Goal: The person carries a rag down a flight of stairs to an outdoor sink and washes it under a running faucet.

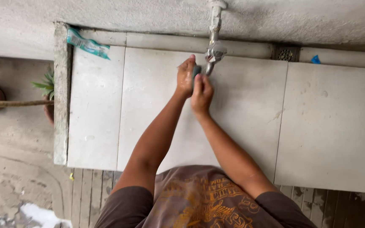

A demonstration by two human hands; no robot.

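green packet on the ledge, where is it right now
In the head view the green packet lies at the upper left, on the corner of the raised tiled slab, well left of the tap and both hands, above the potted plant.

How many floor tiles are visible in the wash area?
4: a narrow tile at far left, one under the left hand, one right of the tap, one at far right.

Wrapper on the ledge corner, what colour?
Teal-green wrapper with white patches, seen in the head view.
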